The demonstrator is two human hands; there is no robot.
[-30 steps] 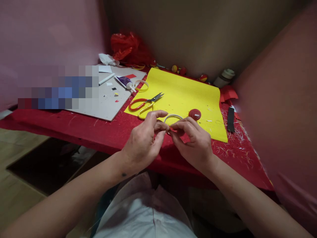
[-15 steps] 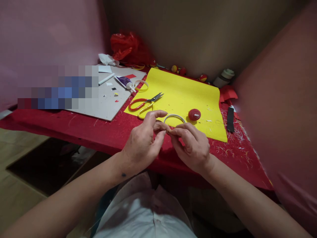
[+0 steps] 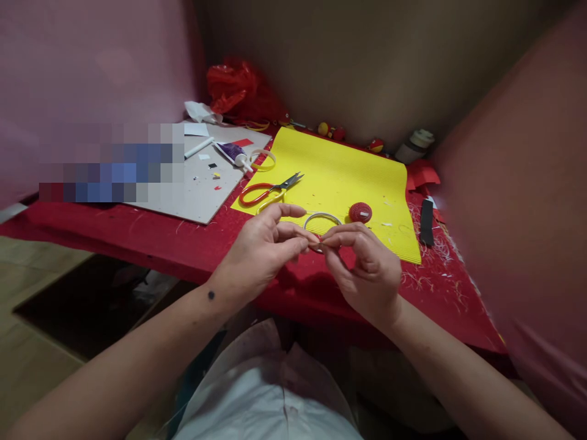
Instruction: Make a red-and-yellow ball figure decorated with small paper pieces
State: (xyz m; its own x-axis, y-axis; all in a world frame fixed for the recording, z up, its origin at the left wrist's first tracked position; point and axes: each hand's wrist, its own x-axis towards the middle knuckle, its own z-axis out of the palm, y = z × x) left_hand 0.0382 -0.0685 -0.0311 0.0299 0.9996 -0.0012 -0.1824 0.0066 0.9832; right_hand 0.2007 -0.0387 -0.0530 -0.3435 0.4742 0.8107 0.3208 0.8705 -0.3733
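My left hand (image 3: 263, 247) and my right hand (image 3: 367, 266) meet above the red table's front edge. Both pinch one small reddish piece (image 3: 316, 245) between thumb and fingertips; it is too small to name. Just behind the fingers a white ring (image 3: 322, 217) lies on the yellow corrugated sheet (image 3: 339, 171). A red coiled disc (image 3: 360, 212) sits to the ring's right. Red and yellow scissors (image 3: 268, 189) lie on the sheet's left edge, blades shut.
A grey board (image 3: 202, 189) at the left carries a glue tube (image 3: 235, 153), a white stick and paper scraps. A red plastic bag (image 3: 236, 88) and small balls sit at the back. A black strip (image 3: 426, 221) lies at the right among paper shreds on the red cloth (image 3: 137, 226).
My left wrist has turned and its fingers closed in on the small piece. My right hand has shifted slightly right and rolled, keeping its pinch.
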